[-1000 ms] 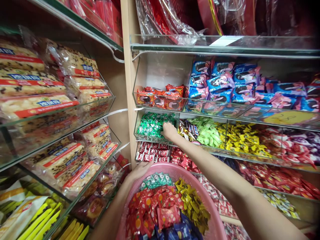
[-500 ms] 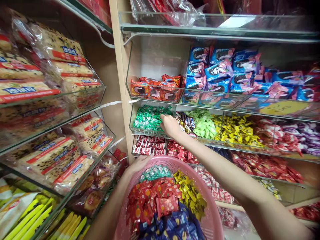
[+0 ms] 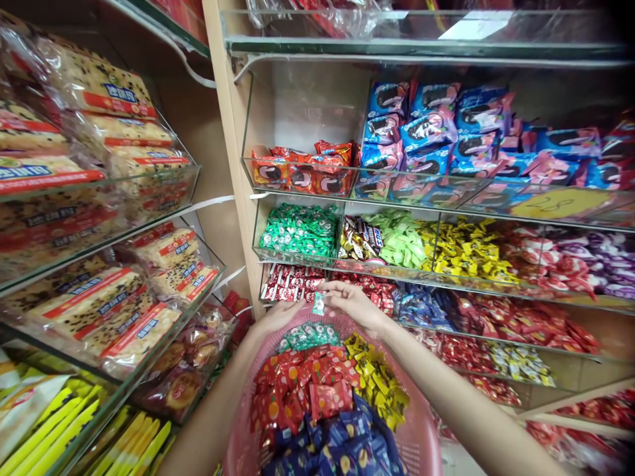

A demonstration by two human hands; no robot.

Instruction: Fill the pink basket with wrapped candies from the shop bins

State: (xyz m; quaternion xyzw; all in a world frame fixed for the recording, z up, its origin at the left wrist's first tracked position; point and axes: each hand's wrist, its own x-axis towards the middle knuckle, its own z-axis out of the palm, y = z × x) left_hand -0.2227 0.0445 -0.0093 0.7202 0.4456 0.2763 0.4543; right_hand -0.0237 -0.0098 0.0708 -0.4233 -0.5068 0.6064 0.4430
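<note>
A pink plastic basket sits low in front of me, filled with green, red, yellow and blue wrapped candies. My left hand grips its far rim. My right hand hovers over the far rim and pinches one green wrapped candy between its fingertips, just above the green candies lying in the basket. Straight behind, a glass shelf bin holds a pile of the same green candies.
Glass shelves ahead hold bins of light green, yellow, red and purple candies, with blue and orange cookie packs above. Shelves on the left carry wrapped rice-crisp bars. A wooden upright divides the two shelf units.
My right hand has pulled out of the green candy bin and come down to the basket's far rim with one green candy pinched in it. The view dropped slightly.
</note>
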